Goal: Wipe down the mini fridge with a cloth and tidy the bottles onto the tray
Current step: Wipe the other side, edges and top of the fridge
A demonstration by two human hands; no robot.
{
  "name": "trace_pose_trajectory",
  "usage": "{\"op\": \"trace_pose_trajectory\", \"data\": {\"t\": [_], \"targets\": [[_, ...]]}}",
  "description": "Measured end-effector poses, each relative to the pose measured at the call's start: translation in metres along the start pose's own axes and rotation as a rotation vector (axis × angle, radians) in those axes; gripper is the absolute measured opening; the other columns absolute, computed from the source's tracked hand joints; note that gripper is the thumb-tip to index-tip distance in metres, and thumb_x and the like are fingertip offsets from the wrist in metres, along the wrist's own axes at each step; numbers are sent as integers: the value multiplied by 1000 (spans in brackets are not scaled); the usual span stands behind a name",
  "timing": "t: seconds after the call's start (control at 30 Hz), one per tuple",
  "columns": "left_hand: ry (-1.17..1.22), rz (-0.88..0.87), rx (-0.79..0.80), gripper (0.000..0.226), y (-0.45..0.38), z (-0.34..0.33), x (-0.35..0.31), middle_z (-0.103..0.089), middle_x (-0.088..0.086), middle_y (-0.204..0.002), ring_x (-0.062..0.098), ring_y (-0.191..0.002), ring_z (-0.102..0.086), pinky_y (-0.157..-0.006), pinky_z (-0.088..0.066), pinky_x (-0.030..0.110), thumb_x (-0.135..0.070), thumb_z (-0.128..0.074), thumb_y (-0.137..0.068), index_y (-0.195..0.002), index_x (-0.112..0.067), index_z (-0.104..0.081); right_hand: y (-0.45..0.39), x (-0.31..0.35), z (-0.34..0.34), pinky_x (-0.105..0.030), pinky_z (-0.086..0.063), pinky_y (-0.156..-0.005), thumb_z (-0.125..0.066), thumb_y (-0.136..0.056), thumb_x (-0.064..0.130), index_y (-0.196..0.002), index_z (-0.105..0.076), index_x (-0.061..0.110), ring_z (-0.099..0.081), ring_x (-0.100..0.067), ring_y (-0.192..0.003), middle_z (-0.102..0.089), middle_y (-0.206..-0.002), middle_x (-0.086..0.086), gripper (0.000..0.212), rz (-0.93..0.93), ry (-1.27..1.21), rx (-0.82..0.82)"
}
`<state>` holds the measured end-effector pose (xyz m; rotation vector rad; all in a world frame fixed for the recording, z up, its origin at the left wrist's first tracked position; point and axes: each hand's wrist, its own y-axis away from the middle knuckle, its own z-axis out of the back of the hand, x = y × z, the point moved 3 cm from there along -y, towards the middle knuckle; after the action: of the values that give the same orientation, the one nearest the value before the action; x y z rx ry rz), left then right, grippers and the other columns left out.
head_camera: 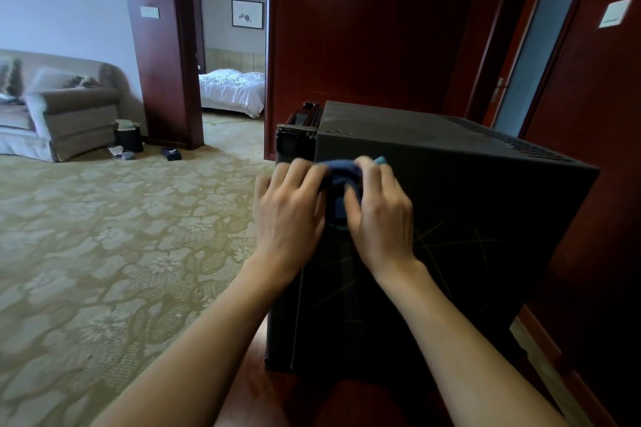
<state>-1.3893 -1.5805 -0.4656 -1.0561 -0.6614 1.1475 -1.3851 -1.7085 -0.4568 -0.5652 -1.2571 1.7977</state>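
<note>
Right now the fingers of both hands curl around a bunched dark blue cloth (pixel 341 184), pressing it against the near side panel of a dark grey, box-shaped metal mini fridge (pixel 468 204), just below its top edge. The left hand (pixel 289 211) grips the cloth's left part, the right hand (pixel 379 215) its right, thumb laid over the fabric. The fridge stands on a reddish-brown wooden surface (pixel 263 388) beside patterned beige carpet (pixel 104 236), with dark red wood panelling (pixel 364 28) behind.
</note>
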Motion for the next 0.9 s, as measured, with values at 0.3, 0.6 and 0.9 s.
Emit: {"op": "trace_pose_trajectory", "data": {"t": [0.3,0.6,0.9], "targets": [[84,1,-138,23,-8,-2,0,-66,1,-106,24,-90,-60,-74,-36,35,-20,-62,-91,-112,-16,-69,-10,-2,-1,-34,-50,-71,-63,-88,5,-108,-63,-2,-62,-30,-88,-62,-99,-18,20,11,-16,-151],[140,63,-49,23,60,-28,14,-66,3,-105,27,-90,-62,-70,-44,41,-18,-62,-86,-107,-12,-69,47,3,-25,-36,-51,-64,-68,-84,6,-89,-64,1,-63,-32,-78,-61,-89,-17,8,-37,38,-11],[223,94,-24,25,17,-5,12,-63,11,-103,32,-89,-60,-71,-51,46,-11,-63,-84,-109,-6,-67,7,14,-10,-37,-51,-63,-64,-89,8,-111,-64,5,-60,-29,-79,-59,-92,-15,22,-10,4,-22]]}}
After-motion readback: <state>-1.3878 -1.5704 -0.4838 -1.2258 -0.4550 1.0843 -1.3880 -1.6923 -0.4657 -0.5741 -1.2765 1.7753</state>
